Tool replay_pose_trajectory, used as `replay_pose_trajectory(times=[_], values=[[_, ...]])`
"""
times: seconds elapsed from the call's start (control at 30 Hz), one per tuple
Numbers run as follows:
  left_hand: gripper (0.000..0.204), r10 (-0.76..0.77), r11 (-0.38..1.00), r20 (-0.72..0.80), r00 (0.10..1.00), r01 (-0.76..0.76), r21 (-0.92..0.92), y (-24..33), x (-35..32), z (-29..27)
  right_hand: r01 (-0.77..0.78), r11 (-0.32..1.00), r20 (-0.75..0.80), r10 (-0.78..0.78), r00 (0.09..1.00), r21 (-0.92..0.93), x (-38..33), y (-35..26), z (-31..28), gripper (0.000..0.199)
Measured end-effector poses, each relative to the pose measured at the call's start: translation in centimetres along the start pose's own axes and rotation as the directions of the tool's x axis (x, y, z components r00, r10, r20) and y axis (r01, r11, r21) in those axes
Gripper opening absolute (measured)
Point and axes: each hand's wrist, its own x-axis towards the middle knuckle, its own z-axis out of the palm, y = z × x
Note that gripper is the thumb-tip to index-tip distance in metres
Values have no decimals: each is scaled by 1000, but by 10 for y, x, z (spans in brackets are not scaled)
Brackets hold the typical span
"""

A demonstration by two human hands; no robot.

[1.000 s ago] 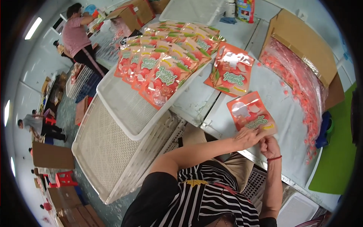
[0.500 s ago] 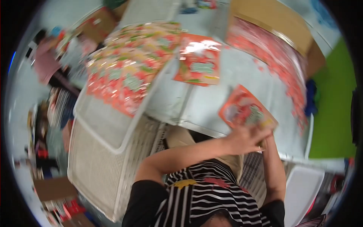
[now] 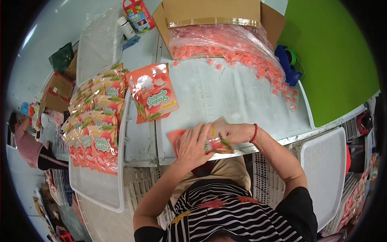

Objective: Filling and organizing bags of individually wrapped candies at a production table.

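Both hands are on a red-orange candy pouch (image 3: 213, 145) at the near edge of the table. My left hand (image 3: 194, 146) lies over the pouch with its fingers close together; its thumb is hidden. My right hand (image 3: 234, 132), a red bead bracelet at its wrist, grips the other end with curled fingers. Between the hands the pouch looks creased. Farther off to the left, similar pouches (image 3: 154, 93) lie stacked flat on the table. On the left, a white tray (image 3: 96, 192) carries rows of plump, overlapping pouches (image 3: 100, 135).
At the back, a cardboard box (image 3: 213, 11) spills wrapped red candies (image 3: 258, 66) from clear plastic onto the table. A blue tape dispenser (image 3: 288, 64) sits by a green board (image 3: 334, 60). White baskets (image 3: 322, 173) stand at the right. Far left, another person (image 3: 28, 141) bends forward.
The view has swung to the right and steadied. The pouch has turned and come down toward the table edge. My left hand has moved from beside my right onto its left part.
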Motion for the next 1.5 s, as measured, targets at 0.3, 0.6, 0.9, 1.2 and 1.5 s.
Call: replay_pose_trajectory(times=[0.3,0.6,0.9,1.2,1.5], values=[[79,-106,983,-103,989,120,136,-43,22,-18,18,996,-582,-63,811,-83,36,-2,-68,20],[89,-370,921,22,929,364,135,-72,3,-20,-654,527,-838,-294,459,-543,110,45,-287,24],[97,-458,887,118,881,444,130,-90,-1,-10,-762,293,-812,-311,494,-577,136,-1,-407,45],[96,-473,880,109,874,465,98,-99,8,-14,-774,-106,-765,-119,633,-624,145,-3,-302,63],[109,-462,867,-15,887,456,200,-94,-26,-31,-593,-285,-560,-196,805,-753,86,33,-255,46]])
